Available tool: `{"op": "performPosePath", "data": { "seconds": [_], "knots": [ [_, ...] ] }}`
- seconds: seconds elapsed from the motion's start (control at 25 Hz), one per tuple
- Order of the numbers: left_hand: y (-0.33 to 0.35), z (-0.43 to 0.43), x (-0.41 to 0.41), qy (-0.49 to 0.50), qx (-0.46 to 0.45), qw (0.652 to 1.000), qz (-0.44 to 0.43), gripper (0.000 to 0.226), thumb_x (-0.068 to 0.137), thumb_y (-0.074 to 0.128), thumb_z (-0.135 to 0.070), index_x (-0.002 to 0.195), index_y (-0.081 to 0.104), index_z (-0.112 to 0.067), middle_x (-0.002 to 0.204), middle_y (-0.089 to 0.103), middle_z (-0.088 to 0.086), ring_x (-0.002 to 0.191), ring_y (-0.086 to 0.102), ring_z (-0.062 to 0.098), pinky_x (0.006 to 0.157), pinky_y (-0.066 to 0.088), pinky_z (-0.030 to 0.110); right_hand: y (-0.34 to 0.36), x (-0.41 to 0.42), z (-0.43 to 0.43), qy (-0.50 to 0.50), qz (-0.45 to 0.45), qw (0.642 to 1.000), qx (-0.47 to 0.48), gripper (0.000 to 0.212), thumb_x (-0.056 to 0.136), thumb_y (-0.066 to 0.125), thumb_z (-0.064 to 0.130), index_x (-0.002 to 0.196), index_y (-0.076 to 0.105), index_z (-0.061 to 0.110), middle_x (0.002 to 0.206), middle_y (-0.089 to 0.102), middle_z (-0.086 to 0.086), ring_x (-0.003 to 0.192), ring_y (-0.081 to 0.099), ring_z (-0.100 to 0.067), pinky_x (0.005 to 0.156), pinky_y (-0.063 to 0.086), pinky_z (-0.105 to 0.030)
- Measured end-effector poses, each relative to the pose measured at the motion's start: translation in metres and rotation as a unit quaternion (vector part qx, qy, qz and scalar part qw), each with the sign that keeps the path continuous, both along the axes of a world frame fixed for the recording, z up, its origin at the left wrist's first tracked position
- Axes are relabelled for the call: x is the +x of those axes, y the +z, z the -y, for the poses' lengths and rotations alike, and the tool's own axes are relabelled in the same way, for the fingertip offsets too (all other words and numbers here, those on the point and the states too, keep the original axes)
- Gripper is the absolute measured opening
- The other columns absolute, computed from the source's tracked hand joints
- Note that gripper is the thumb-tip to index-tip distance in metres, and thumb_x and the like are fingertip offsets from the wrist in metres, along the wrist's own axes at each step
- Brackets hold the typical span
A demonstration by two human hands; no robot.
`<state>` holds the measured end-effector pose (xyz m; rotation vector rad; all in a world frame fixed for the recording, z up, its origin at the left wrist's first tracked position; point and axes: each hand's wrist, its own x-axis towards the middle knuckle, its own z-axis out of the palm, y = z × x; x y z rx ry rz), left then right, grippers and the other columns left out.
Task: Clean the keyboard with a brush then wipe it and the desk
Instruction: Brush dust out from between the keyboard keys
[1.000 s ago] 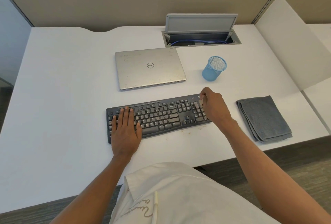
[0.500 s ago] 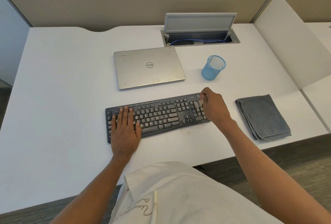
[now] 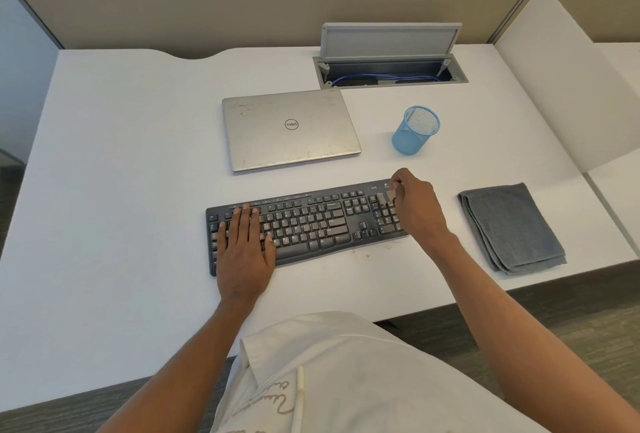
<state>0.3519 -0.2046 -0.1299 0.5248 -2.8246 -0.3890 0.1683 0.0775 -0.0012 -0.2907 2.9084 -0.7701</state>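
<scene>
Your left hand [image 3: 244, 252] lies flat on the left end of the keyboard [image 3: 311, 224], near the counter's [image 3: 121, 190] front edge. Your right hand [image 3: 417, 207] pinches a small brush [image 3: 388, 195] on its right keys.

The right hand [image 3: 417, 205] has nudged the brush [image 3: 386, 196] slightly across the right end of the keyboard [image 3: 311, 224].
</scene>
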Motion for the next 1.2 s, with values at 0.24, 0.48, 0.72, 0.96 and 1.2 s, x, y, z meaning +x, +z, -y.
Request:
{"op": "performPosePath", "data": {
  "seconds": [0.24,0.48,0.72,0.96,1.2],
  "knots": [
    [0.0,0.001,0.0,0.0,-0.005,1.0,0.011,0.063,0.108,0.031,-0.038,0.162,0.04,-0.006,0.169,0.037,0.013,0.159,0.031,0.029,0.132,0.018,0.054,-0.005,-0.001,0.0,0.007,0.015,0.999,0.032,0.018,0.105,0.037,0.012,0.099,0.054,0.009,0.08,0.066,-0.014,0.068,0.061,-0.035,0.061,0.051,-0.044],
    [0.001,0.001,0.0,-0.001,-0.008,1.0,0.011,0.063,0.108,0.031,-0.038,0.161,0.04,-0.006,0.169,0.038,0.014,0.159,0.031,0.03,0.132,0.016,0.053,0.001,-0.005,0.004,-0.011,-0.004,1.0,-0.011,0.019,0.106,0.038,0.014,0.095,0.054,0.015,0.07,0.061,-0.008,0.058,0.051,-0.026,0.054,0.04,-0.036],
    [0.001,0.001,0.0,0.0,-0.006,1.0,0.011,0.063,0.108,0.031,-0.038,0.161,0.04,-0.006,0.169,0.038,0.013,0.159,0.031,0.029,0.132,0.016,0.053,-0.002,0.001,0.001,0.017,0.001,0.999,0.039,0.017,0.105,0.038,0.012,0.095,0.052,0.009,0.077,0.064,-0.013,0.068,0.06,-0.036,0.062,0.05,-0.045],
    [0.001,0.002,0.001,-0.003,-0.01,1.0,0.012,0.063,0.108,0.032,-0.038,0.162,0.04,-0.007,0.169,0.037,0.013,0.159,0.029,0.029,0.133,0.013,0.051,0.004,-0.002,0.008,0.019,-0.024,0.999,0.021,0.019,0.106,0.037,0.012,0.096,0.053,0.012,0.071,0.061,-0.01,0.06,0.053,-0.031,0.055,0.043,-0.041],
    [0.0,0.001,0.001,-0.001,-0.007,1.0,0.006,0.063,0.107,0.033,-0.037,0.161,0.041,-0.007,0.168,0.039,0.013,0.159,0.031,0.029,0.132,0.016,0.053,0.002,0.002,0.008,0.04,-0.002,0.993,0.111,0.016,0.101,0.037,0.006,0.097,0.052,0.008,0.075,0.063,-0.013,0.068,0.059,-0.037,0.059,0.046,-0.042]
  ]
}}
